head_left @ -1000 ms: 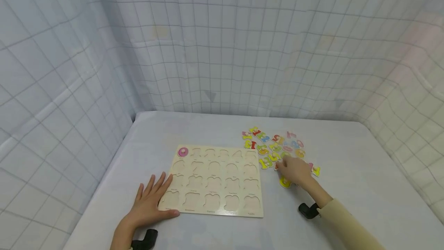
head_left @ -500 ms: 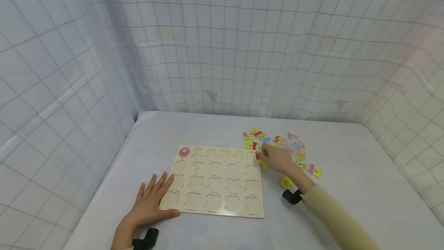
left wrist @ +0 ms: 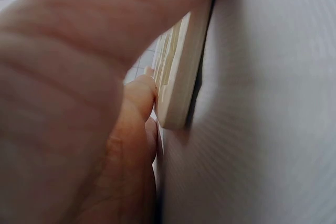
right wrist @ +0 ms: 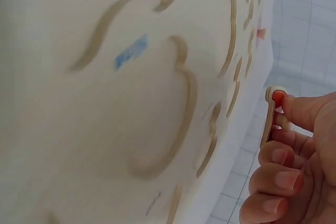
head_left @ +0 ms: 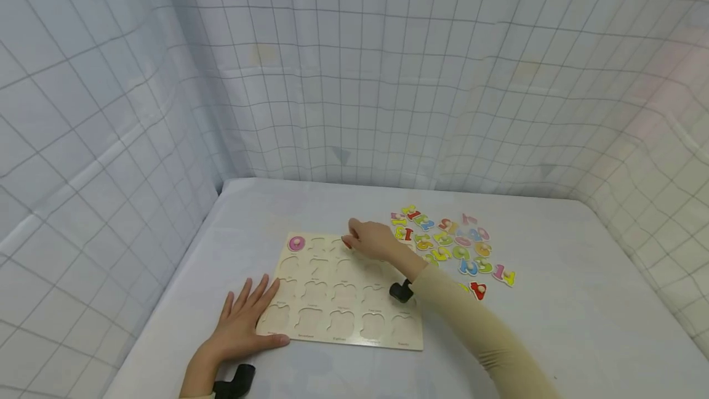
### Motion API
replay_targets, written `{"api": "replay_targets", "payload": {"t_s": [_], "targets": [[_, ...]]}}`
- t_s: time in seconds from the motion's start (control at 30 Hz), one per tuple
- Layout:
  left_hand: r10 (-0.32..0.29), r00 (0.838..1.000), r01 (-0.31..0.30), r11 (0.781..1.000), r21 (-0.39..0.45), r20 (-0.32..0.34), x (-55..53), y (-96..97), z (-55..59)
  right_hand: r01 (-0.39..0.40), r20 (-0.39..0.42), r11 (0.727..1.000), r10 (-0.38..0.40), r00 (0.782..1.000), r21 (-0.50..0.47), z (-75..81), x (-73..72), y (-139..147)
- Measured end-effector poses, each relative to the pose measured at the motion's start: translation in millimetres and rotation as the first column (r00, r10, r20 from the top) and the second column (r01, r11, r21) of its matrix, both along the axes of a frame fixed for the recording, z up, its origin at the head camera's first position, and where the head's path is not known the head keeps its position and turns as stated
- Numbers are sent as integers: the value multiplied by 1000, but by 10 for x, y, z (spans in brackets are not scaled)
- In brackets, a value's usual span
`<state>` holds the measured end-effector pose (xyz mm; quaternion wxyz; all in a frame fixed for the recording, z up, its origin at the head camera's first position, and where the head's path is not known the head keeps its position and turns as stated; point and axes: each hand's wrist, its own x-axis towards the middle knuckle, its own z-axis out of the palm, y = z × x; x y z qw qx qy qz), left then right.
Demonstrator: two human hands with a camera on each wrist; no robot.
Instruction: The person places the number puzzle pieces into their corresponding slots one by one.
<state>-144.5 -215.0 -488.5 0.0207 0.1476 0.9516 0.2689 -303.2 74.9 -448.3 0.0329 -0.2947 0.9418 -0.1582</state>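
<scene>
A pale wooden number puzzle board (head_left: 370, 342) lies on the table, its cutouts in rows. One purple ring-shaped piece (head_left: 296, 243) fills the top left cutout. My left hand (head_left: 239, 327) lies spread at the board's lower left corner, fingers along the left side and thumb at the front edge. The thumb looms large beside the board's edge (left wrist: 184, 72) in the left wrist view. Above the top row, my right hand (head_left: 373, 240) pinches a red puzzle piece (head_left: 346, 241) by its knob. In the right wrist view that piece (right wrist: 268, 121) is edge-on, its number hidden.
Right of the board lie several colourful number pieces (head_left: 461, 252), some close together. A red 4 (head_left: 478, 290) is nearest the front, with a yellow piece partly hidden by the right sleeve. White gridded cloth (head_left: 354, 79) encloses the table's back and sides.
My right hand has moved left from the loose pieces to above the board's top row, carrying the red piece. The red 4 has come into view. My left hand stays in place.
</scene>
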Motion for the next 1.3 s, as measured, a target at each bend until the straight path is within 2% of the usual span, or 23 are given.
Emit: {"api": "replay_targets", "payload": {"t_s": [0.23,0.43,0.57,0.97,1.3], "targets": [[-4,1000,4,1000,-8,18,-25,20,-15,-87,2,994,87,996,73,-62,-84,-421],[1,1000,-1,1000,-2,29,-16,19,1,-101,-17,976,107,994,195,-122,-129,-655],[2,1000,-2,1000,-4,27,-11,4,-2,-110,-5,966,114,993,234,-134,-155,-745],[6,1000,-6,1000,-6,29,-42,-13,-18,-65,-11,960,70,997,271,-168,-195,-813],[7,999,-7,1000,-8,33,-53,-27,-33,-6,47,969,-6,999,247,-126,-166,-838]]}}
